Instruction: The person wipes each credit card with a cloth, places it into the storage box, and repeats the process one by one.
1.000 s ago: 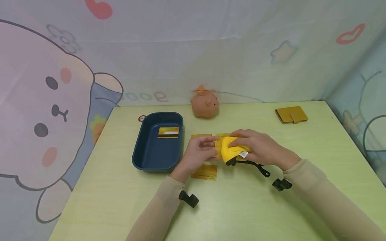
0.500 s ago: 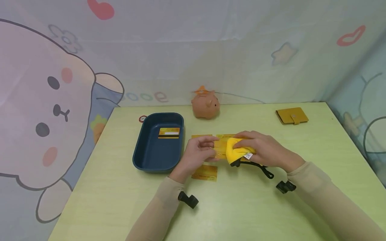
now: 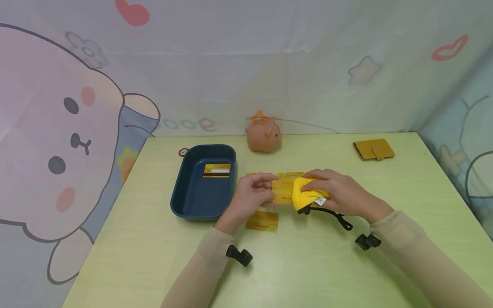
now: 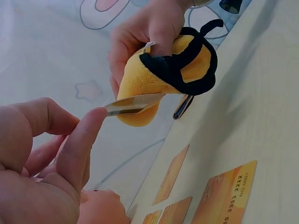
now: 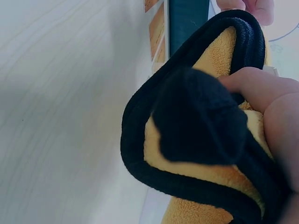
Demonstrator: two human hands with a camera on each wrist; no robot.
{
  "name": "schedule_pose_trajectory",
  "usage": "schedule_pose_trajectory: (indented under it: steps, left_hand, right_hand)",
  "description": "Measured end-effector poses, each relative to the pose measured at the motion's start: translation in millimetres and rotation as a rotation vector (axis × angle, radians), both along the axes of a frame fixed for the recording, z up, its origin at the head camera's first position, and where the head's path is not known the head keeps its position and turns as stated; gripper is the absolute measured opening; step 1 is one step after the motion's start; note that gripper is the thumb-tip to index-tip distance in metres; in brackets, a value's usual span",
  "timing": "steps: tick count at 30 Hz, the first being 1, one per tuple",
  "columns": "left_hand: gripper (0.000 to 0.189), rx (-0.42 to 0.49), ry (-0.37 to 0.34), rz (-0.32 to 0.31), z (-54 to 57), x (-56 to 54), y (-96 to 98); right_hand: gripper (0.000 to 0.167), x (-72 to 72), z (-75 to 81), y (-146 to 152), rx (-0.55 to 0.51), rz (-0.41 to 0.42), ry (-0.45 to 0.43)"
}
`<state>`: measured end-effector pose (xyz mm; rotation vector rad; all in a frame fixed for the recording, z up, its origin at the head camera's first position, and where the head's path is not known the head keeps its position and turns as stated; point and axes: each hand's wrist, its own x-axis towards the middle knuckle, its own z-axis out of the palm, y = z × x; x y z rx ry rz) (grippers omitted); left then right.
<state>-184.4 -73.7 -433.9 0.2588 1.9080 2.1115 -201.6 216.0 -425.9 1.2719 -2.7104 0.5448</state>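
My left hand (image 3: pixel 252 192) pinches a gold bank card (image 3: pixel 282 191) by its left end, thumb against fingers. In the left wrist view the card (image 4: pixel 133 105) is raised above the table, seen nearly edge-on. A yellow plush cloth (image 3: pixel 301 196) with black edging and a black hanging loop is bunched in my right hand (image 3: pixel 339 192). Folded over the card's right end, the cloth hides that part. From the right wrist view the black-trimmed cloth (image 5: pixel 219 56) fills the middle, my right thumb pressing on it.
Left of the hands stands a dark blue tray (image 3: pixel 175 203) with one gold card (image 3: pixel 216 170) inside. Several gold cards, one of them nearest me (image 3: pixel 262 221), lie on the table. Behind are a piggy bank (image 3: pixel 263 136), a mustard wallet (image 3: pixel 373 149) and a small red-rimmed disc (image 3: pixel 183 152).
My right hand has slid the cloth rightward along the card, uncovering more of its gold face. The left hand keeps its pinch, nearly still.
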Motion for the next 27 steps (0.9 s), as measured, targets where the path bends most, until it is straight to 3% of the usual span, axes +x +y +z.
schedule_pose_trajectory:
  steps: [21,24,27]
  left_hand:
    - [0.044,-0.018,-0.030,0.031,2.3,-2.8,-7.0]
    - [0.044,-0.050,-0.019,0.041,3.0,-3.0,-7.5]
    - [0.044,-0.130,0.036,0.045,1.9,-3.5,-8.0]
  right_hand:
    - [0.038,1.7,-5.5,9.4,0.022,-0.015,0.049]
    - [0.039,1.9,-5.7,11.1,0.021,-0.016,0.049]
    - [0.039,1.8,-6.7,12.9,0.017,-0.020,0.043]
